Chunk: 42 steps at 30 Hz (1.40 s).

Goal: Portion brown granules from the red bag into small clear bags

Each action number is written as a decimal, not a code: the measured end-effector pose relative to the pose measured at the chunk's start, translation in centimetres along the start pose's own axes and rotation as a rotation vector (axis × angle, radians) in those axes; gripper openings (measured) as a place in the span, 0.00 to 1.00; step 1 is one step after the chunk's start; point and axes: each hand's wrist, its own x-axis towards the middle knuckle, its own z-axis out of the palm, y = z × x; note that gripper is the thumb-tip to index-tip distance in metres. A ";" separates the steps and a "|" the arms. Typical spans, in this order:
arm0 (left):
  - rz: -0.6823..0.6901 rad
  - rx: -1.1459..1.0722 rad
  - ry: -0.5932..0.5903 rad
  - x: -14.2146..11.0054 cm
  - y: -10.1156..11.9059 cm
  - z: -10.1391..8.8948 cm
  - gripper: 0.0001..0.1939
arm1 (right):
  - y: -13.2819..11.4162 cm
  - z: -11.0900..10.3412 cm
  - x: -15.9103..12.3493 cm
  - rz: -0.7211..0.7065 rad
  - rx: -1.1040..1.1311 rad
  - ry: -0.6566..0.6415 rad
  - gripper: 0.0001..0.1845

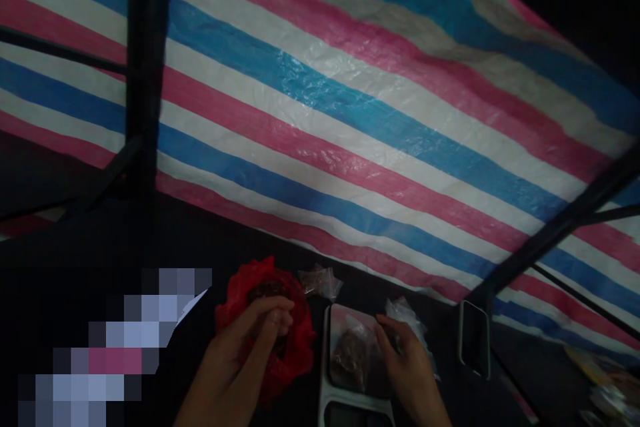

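Note:
My left hand (250, 337) is over an open red plastic bag (293, 347) with dark brown stuff inside; its fingers are pinched together, and whether they hold any of it is too dark to tell. My right hand (405, 357) grips the edge of a small clear plastic bag (353, 347) part-filled with the same brown material. That clear bag rests on the platform of a small white scale (325, 387). The scene is dim.
Another small filled clear bag (320, 280) lies behind the red bag. A dark phone (474, 345) lies to the right of the scale. A blue, pink and white striped tarp (350, 113) hangs behind, crossed by black poles (145, 67). Loose items sit at far right (605, 387).

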 end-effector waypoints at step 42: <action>0.089 0.147 -0.046 0.9 -1.6 0.4 0.22 | 1.3 0.8 0.0 -0.171 -0.096 -0.117 0.14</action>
